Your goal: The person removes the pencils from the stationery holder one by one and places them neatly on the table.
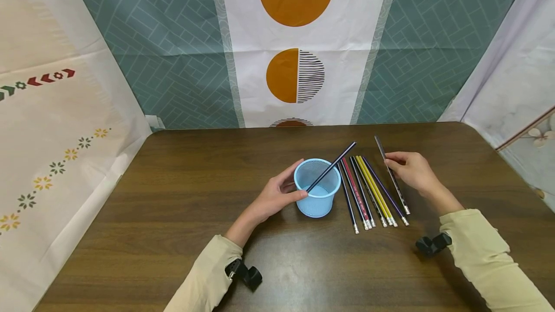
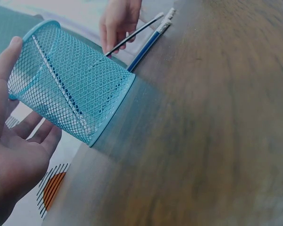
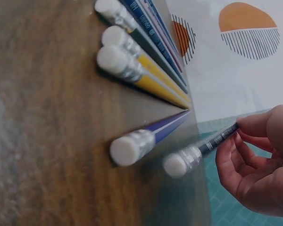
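Note:
A light blue mesh pencil cup point(image 1: 318, 201) stands on the table, and my left hand point(image 1: 277, 194) holds it from the left side, thumb at the near rim. One dark pencil point(image 1: 331, 166) leans inside the cup, its upper end sticking out to the right. My right hand point(image 1: 412, 170) pinches another dark pencil point(image 3: 219, 140) between thumb and fingers, its white eraser end toward the wrist. Beside the cup lies a row of pencils with eraser ends facing me: dark ones, a red one point(image 1: 356, 190), yellow ones point(image 1: 374, 189) and a purple one point(image 1: 386, 190).
The brown wooden table point(image 1: 182, 206) runs to a back edge, behind which hangs a patterned teal and white cloth point(image 1: 347, 37). Pale cloths hang at the left point(image 1: 65, 134) and right. Black wrist cameras point(image 1: 244, 273) sit on both sleeves.

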`<act>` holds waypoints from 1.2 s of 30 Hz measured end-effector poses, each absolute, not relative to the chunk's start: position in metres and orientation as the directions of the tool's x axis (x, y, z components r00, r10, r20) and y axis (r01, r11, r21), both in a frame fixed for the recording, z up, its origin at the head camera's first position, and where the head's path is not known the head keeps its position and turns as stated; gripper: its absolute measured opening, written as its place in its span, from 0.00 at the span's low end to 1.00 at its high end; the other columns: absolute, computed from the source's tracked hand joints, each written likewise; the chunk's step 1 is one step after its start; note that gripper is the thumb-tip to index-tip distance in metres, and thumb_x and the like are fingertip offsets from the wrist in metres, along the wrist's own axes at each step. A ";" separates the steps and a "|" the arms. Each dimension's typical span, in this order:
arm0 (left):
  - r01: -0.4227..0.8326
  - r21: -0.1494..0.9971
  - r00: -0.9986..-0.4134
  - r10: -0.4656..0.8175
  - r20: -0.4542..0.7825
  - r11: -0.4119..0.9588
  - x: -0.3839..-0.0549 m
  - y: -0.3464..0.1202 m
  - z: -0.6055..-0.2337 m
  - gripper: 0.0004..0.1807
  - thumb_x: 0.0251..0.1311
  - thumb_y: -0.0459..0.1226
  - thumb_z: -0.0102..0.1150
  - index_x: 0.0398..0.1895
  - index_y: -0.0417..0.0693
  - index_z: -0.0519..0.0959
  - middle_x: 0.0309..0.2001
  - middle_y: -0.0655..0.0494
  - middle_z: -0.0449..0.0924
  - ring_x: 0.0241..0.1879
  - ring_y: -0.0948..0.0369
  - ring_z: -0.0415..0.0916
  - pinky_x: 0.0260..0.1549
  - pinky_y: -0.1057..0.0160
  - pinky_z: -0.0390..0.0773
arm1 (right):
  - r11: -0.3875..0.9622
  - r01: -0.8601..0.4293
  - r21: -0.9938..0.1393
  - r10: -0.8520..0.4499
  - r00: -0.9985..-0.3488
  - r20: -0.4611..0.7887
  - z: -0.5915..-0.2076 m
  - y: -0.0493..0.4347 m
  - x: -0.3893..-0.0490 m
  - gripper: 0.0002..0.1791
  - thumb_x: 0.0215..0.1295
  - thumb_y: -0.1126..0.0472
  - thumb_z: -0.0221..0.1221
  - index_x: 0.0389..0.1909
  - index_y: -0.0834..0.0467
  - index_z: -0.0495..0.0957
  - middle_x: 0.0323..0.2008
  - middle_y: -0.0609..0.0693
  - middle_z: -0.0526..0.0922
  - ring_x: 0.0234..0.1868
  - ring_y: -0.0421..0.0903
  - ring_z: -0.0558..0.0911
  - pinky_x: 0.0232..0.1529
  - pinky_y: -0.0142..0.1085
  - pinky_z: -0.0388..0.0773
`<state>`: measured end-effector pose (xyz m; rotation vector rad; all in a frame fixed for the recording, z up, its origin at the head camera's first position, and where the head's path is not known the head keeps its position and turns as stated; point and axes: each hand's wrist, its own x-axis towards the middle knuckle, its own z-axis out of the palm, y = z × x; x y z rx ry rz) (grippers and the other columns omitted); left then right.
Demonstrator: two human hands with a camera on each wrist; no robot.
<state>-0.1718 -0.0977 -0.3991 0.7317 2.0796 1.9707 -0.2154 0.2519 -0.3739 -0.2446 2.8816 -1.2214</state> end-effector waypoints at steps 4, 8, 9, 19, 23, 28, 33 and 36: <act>0.224 0.974 -0.861 0.468 0.199 -0.002 -0.173 -0.098 -0.400 0.39 0.60 0.29 0.62 0.74 0.47 0.58 0.69 0.44 0.63 0.63 0.47 0.67 0.61 0.49 0.67 | 0.677 -0.122 -0.726 -0.147 -0.989 0.029 -0.377 0.254 -0.216 0.21 0.73 0.63 0.52 0.57 0.76 0.71 0.49 0.73 0.77 0.34 0.54 0.84 0.33 0.40 0.83; 0.226 0.974 -0.862 0.467 0.198 0.004 -0.173 -0.098 -0.400 0.40 0.60 0.29 0.63 0.74 0.47 0.58 0.68 0.45 0.64 0.63 0.49 0.67 0.61 0.50 0.68 | 0.671 -0.098 -0.735 -0.150 -0.989 -0.005 -0.380 0.256 -0.217 0.22 0.73 0.62 0.52 0.57 0.76 0.71 0.50 0.73 0.77 0.33 0.51 0.84 0.33 0.39 0.83; 0.226 0.974 -0.862 0.467 0.197 0.005 -0.173 -0.098 -0.400 0.40 0.60 0.29 0.63 0.74 0.47 0.58 0.68 0.45 0.64 0.63 0.49 0.67 0.60 0.51 0.68 | 0.672 -0.092 -0.735 -0.148 -0.989 -0.011 -0.381 0.256 -0.217 0.22 0.73 0.62 0.52 0.57 0.76 0.71 0.50 0.73 0.77 0.33 0.50 0.84 0.33 0.38 0.83; 0.230 0.973 -0.857 0.473 0.203 -0.002 -0.172 -0.098 -0.399 0.41 0.60 0.31 0.64 0.75 0.46 0.57 0.68 0.44 0.63 0.63 0.48 0.67 0.60 0.53 0.69 | 0.673 -0.046 -0.738 -0.147 -0.986 -0.073 -0.386 0.259 -0.217 0.21 0.72 0.64 0.52 0.56 0.78 0.71 0.43 0.68 0.80 0.31 0.44 0.81 0.31 0.33 0.81; 0.227 0.974 -0.858 0.473 0.201 -0.002 -0.172 -0.098 -0.399 0.41 0.60 0.31 0.64 0.75 0.44 0.56 0.68 0.44 0.63 0.63 0.48 0.67 0.60 0.53 0.68 | 0.674 -0.029 -0.738 -0.145 -0.985 -0.094 -0.386 0.259 -0.217 0.22 0.72 0.62 0.52 0.57 0.77 0.71 0.42 0.67 0.80 0.30 0.45 0.82 0.32 0.35 0.82; 0.227 0.974 -0.858 0.474 0.199 0.001 -0.172 -0.098 -0.399 0.41 0.60 0.30 0.64 0.75 0.44 0.56 0.68 0.44 0.63 0.63 0.48 0.67 0.60 0.54 0.69 | 0.679 -0.010 -0.734 -0.149 -0.981 -0.125 -0.388 0.260 -0.218 0.24 0.73 0.59 0.53 0.58 0.76 0.70 0.42 0.67 0.79 0.29 0.46 0.82 0.33 0.38 0.81; 0.230 0.973 -0.857 0.474 0.203 -0.001 -0.172 -0.098 -0.399 0.41 0.60 0.30 0.64 0.75 0.44 0.56 0.68 0.44 0.63 0.63 0.48 0.67 0.60 0.54 0.69 | 0.670 -0.009 -0.743 -0.146 -0.982 -0.120 -0.392 0.258 -0.219 0.23 0.72 0.61 0.54 0.58 0.75 0.71 0.46 0.70 0.78 0.30 0.46 0.82 0.32 0.37 0.81; 0.234 0.972 -0.856 0.475 0.206 0.000 -0.172 -0.098 -0.399 0.41 0.60 0.31 0.64 0.75 0.44 0.56 0.68 0.44 0.63 0.63 0.48 0.67 0.60 0.53 0.69 | 0.670 -0.007 -0.742 -0.138 -0.984 -0.115 -0.393 0.258 -0.219 0.23 0.72 0.60 0.54 0.57 0.75 0.72 0.46 0.70 0.78 0.30 0.45 0.82 0.32 0.37 0.82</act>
